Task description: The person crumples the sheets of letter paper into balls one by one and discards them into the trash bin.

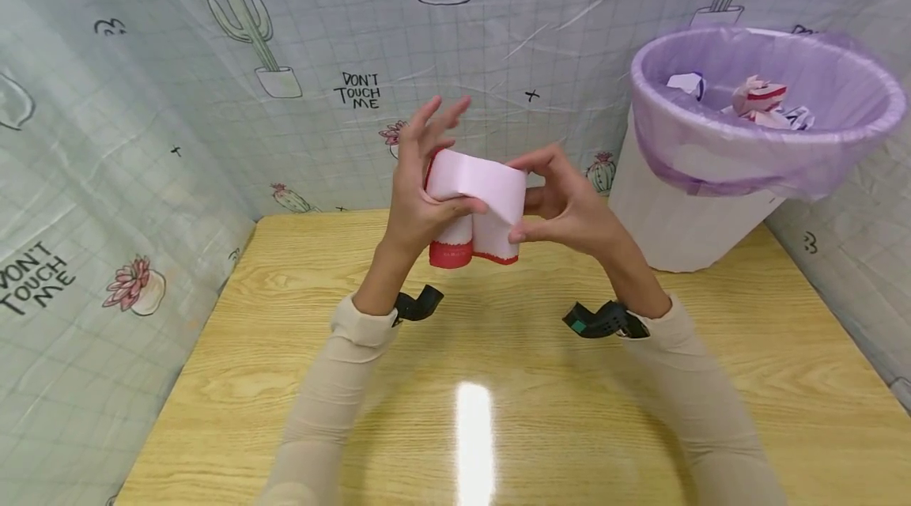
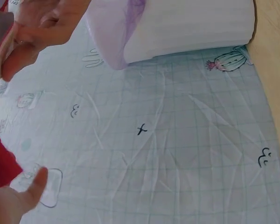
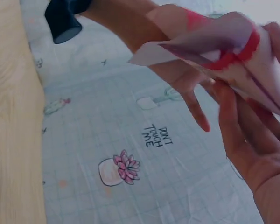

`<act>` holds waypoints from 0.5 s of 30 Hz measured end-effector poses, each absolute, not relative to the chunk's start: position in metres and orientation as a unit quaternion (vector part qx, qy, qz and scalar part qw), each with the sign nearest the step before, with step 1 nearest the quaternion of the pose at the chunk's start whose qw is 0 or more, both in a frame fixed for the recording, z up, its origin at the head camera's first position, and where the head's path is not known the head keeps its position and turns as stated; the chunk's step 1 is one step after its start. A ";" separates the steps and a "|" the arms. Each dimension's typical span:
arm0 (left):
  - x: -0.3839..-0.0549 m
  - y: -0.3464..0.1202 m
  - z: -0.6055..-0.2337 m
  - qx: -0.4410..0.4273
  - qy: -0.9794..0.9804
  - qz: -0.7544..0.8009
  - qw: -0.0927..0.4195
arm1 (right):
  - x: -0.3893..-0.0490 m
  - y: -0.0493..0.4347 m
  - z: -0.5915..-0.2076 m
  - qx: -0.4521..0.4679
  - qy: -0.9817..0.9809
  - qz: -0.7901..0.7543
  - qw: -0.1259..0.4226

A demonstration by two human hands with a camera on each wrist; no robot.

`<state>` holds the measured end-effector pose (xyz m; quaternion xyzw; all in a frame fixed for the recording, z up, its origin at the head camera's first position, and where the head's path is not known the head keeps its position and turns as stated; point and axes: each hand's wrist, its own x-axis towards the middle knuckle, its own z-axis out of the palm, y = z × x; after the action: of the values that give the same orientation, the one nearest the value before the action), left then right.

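A curled, folded sheet of pinkish-white paper (image 1: 478,178) with red edges is held up above the wooden table in the head view. On its left side, my left hand (image 1: 414,202) grips it with the thumb across the front, while several fingers point upward. My right hand (image 1: 569,202) pinches the right edge between thumb and fingers. In the right wrist view the paper (image 3: 270,70) shows pointed folds and a red band, held by the right hand (image 3: 256,149). Only the left thumb (image 2: 35,189) and a red part of the paper show at the left wrist view's lower left.
A white bin (image 1: 658,198) lined with a purple bag (image 1: 658,126) stands at the back right, with crumpled wrappers (image 1: 765,99) inside. A cactus-print sheet (image 1: 320,24) hangs behind and beside the wooden table (image 1: 285,332). Black devices (image 1: 601,320) are strapped to both wrists.
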<state>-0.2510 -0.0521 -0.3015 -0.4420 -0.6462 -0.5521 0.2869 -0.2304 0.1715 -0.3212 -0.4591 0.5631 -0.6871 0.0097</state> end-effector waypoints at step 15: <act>-0.242 -0.051 -0.302 -0.423 -0.709 -0.431 0.364 | -0.221 0.155 -0.322 -0.384 0.661 -0.571 -0.300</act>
<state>-0.2423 -0.0507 -0.3019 -0.4233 -0.7087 -0.4312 0.3642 -0.2209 0.1546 -0.3225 -0.3840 0.6606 -0.5712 -0.2997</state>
